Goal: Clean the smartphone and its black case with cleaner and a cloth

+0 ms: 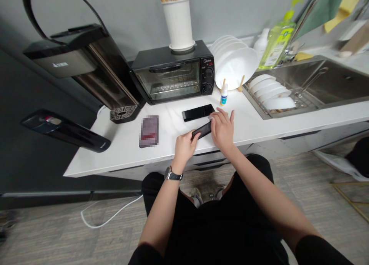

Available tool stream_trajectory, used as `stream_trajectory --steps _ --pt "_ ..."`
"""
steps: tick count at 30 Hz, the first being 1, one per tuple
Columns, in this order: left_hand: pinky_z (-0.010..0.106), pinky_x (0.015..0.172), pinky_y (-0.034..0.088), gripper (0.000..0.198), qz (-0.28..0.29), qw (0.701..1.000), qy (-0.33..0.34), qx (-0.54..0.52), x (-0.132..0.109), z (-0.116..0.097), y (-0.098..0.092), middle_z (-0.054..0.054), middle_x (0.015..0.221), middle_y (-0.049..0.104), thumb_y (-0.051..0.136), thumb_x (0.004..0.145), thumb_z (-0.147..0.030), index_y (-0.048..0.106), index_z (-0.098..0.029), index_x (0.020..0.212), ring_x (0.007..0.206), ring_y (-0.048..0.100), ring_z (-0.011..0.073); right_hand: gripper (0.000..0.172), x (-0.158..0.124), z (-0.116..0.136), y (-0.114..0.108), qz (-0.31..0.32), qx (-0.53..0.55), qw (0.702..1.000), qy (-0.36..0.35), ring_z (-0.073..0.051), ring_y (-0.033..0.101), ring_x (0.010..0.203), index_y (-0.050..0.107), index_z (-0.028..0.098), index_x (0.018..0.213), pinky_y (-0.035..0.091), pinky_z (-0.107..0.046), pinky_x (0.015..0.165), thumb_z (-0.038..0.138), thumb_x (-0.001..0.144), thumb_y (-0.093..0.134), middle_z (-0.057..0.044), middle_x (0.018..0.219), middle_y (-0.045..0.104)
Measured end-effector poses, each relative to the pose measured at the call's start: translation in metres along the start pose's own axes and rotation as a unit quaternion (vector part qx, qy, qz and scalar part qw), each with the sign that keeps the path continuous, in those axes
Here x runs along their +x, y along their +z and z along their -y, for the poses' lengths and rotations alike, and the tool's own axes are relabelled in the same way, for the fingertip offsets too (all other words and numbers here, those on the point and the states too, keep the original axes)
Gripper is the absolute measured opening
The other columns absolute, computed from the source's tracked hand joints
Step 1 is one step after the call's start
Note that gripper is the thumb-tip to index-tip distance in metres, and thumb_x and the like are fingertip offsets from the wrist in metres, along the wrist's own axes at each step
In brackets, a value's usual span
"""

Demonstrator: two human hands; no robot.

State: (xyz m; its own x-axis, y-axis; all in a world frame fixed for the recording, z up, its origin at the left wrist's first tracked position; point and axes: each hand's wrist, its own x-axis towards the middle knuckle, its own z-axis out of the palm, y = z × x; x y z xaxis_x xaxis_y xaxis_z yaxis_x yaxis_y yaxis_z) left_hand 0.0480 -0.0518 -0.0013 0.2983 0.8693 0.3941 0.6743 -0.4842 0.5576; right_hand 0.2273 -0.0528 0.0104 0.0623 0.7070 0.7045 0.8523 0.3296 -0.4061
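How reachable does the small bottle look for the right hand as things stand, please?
Probably yes: the small bottle stands just beyond the right hand, with only bare counter seen between them, though the hand seems busy at the black item.

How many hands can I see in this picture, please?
2: the left hand holds the left end of the black object; the right hand is at the right end, covering part of it. No other hand shows.

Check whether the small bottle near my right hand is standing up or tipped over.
Upright: the small bottle stands on its base on the white counter, white top uppermost, just beyond the right hand.
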Motion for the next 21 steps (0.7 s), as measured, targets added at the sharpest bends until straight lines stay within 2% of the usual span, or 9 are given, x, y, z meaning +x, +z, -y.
stream_trajectory --steps 2,5,7,9,12,16,19,21 --pt "0.027 0.066 0.043 0.023 0.000 1.000 0.000 0.007 0.000 0.001 0.000 0.007 0.081 0.077 0.057 0.104 -0.029 0.076 -0.017 0.101 0.067 0.067 0.0180 0.039 -0.007 0.020 0.005 0.037 0.020 0.998 -0.042 -0.027 0.056 0.139 0.069 0.022 0.117 0.015 -0.063 0.130 0.027 0.111 0.031 -0.009 0.120 0.075" --pt "0.029 0.065 0.043 0.024 0.011 0.999 -0.012 0.046 0.000 0.005 0.001 0.009 0.075 0.075 0.056 0.098 -0.016 0.072 -0.017 0.081 0.065 0.065 0.0199 0.035 -0.015 0.038 0.013 0.090 0.040 0.988 -0.116 -0.025 0.059 0.135 0.069 0.023 0.125 0.015 -0.060 0.132 0.026 0.110 0.037 -0.008 0.126 0.074" --pt "0.030 0.064 0.042 0.025 0.015 0.998 -0.018 0.066 0.000 0.007 0.001 0.010 0.072 0.073 0.056 0.095 -0.013 0.068 -0.017 0.073 0.064 0.064 0.0206 0.034 -0.016 0.039 0.016 0.109 0.039 0.981 -0.153 -0.025 0.061 0.131 0.068 0.023 0.128 0.018 -0.057 0.133 0.026 0.109 0.040 -0.007 0.128 0.074" --pt "0.029 0.064 0.042 0.024 0.013 0.998 -0.012 0.063 0.000 0.008 0.001 0.009 0.071 0.072 0.057 0.096 -0.015 0.069 -0.017 0.075 0.064 0.064 0.0202 0.035 -0.014 0.031 0.014 0.121 0.026 0.978 -0.170 -0.025 0.062 0.125 0.067 0.024 0.131 0.022 -0.056 0.132 0.027 0.109 0.040 -0.007 0.126 0.074" --pt "0.027 0.065 0.042 0.022 0.009 1.000 0.004 0.026 0.000 0.005 0.000 0.006 0.076 0.075 0.057 0.102 -0.023 0.073 -0.017 0.088 0.064 0.064 0.0179 0.036 -0.009 0.013 0.006 0.123 0.000 0.979 -0.162 -0.025 0.063 0.118 0.067 0.024 0.131 0.027 -0.052 0.129 0.030 0.110 0.038 -0.007 0.118 0.075" --pt "0.025 0.064 0.042 0.025 0.010 1.000 0.002 -0.007 -0.001 0.001 -0.001 0.005 0.080 0.077 0.058 0.105 -0.034 0.077 -0.018 0.107 0.065 0.065 0.0158 0.038 -0.002 -0.010 -0.006 0.092 -0.025 0.987 -0.126 -0.026 0.061 0.118 0.068 0.022 0.123 0.029 -0.051 0.126 0.032 0.111 0.033 -0.008 0.114 0.073" --pt "0.025 0.063 0.041 0.027 0.010 1.000 -0.005 -0.002 -0.002 0.001 -0.001 0.005 0.078 0.077 0.059 0.105 -0.036 0.078 -0.017 0.109 0.064 0.065 0.0155 0.040 0.005 -0.027 -0.012 0.072 -0.034 0.993 -0.090 -0.027 0.060 0.119 0.068 0.021 0.119 0.030 -0.051 0.124 0.033 0.112 0.030 -0.009 0.114 0.072" --pt "0.025 0.063 0.041 0.027 0.003 1.000 -0.004 0.002 -0.002 0.002 0.000 0.005 0.077 0.076 0.060 0.105 -0.036 0.079 -0.017 0.109 0.064 0.064 0.0153 0.042 0.009 -0.038 -0.014 0.061 -0.026 0.996 -0.058 -0.027 0.061 0.114 0.067 0.021 0.115 0.035 -0.050 0.118 0.035 0.112 0.027 -0.010 0.112 0.071"
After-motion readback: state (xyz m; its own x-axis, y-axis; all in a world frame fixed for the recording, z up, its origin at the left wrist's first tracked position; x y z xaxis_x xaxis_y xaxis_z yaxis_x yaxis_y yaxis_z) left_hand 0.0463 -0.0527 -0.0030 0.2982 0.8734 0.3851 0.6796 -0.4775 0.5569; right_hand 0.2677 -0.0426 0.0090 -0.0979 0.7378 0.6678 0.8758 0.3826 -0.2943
